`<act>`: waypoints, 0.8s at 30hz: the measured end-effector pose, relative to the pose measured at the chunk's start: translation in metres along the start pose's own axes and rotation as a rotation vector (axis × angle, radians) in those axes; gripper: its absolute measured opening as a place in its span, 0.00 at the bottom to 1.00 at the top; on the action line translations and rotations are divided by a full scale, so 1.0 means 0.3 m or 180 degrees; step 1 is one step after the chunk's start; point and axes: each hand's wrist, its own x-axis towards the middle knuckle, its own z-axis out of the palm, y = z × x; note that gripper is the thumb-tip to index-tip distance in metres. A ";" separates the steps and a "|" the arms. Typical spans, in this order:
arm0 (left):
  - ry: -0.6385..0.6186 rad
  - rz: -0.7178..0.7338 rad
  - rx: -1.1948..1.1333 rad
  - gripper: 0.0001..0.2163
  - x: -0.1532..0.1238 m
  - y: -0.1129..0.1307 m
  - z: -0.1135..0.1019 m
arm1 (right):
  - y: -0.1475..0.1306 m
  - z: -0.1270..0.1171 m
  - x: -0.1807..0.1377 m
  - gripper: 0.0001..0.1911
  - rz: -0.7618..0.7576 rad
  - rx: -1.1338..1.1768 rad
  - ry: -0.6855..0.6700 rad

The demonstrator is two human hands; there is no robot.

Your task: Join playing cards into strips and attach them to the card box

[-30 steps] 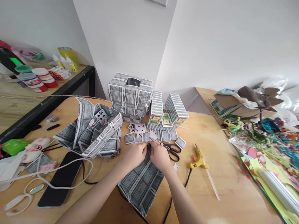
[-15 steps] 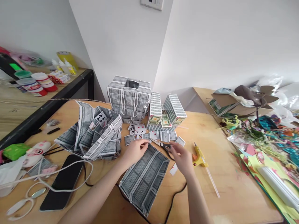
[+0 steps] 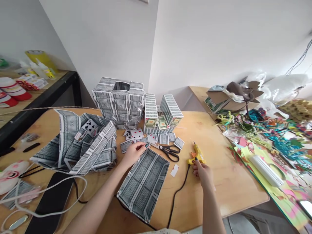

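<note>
An open box made of folded playing cards (image 3: 143,182) lies tilted in front of me on the table. At its far left corner my left hand (image 3: 136,153) is closed in a pinch; what sits between the fingertips is too small to make out. My right hand (image 3: 203,174) has its fingers closed on the yellow hot glue gun (image 3: 200,155), which lies with its nozzle pointing away. Between the hands rest black-handled scissors (image 3: 168,150), slightly spread. A small white piece of card (image 3: 174,170) lies beside the box.
Behind stand a large card-built block (image 3: 118,100) and stacked card packs (image 3: 151,112). Loose playing cards (image 3: 136,133) lie before them. A folded card structure (image 3: 85,146), a phone (image 3: 50,201) and white cable (image 3: 83,191) are left. Colourful craft scraps (image 3: 260,130) cover the right side.
My right hand has let go of the scissors, which now lie on the table, and has moved right to the glue gun. My left hand stays by the box corner. The view has turned right.
</note>
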 end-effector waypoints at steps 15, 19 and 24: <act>-0.0328 0.0032 -0.0303 0.14 0.005 0.028 -0.010 | 0.007 0.022 0.013 0.20 0.0514 0.1037 -0.0621; -0.0381 0.0018 -0.0225 0.14 0.009 0.023 -0.010 | 0.013 0.025 0.018 0.18 0.0468 0.1203 -0.0650; -0.0453 0.0097 -0.0154 0.14 0.011 -0.002 -0.004 | 0.011 0.032 0.021 0.13 0.0419 0.1450 -0.0804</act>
